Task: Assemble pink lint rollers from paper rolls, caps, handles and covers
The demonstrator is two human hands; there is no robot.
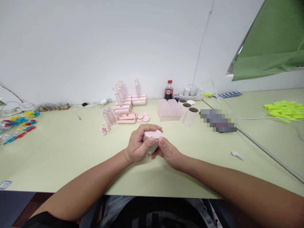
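Above the table's near middle, both hands hold a white cylinder with a pale pink round cap (pixel 153 134) on top. My left hand (pixel 139 144) is wrapped round its left side, fingers behind the cap and thumb at the front. At the lower right, my right hand (pixel 169 153) grips it, with the thumb pressed near the cap's edge. Much of the cylinder's body is hidden by the fingers. Beyond the hands lie pink round discs (pixel 143 118) and a pink roller frame (pixel 126 117). Clear pink tubes (pixel 109 116) stand to their left.
White rolls with brown cores (pixel 190 117) stand beside translucent pink boxes (pixel 169 110). Pink handles (pixel 120 95) stand farther back. A cola bottle (pixel 168 90), power strip (pixel 188 96), earbud (pixel 237 155) and bright yellow pieces (pixel 285 110) are also on the table (pixel 201 142).
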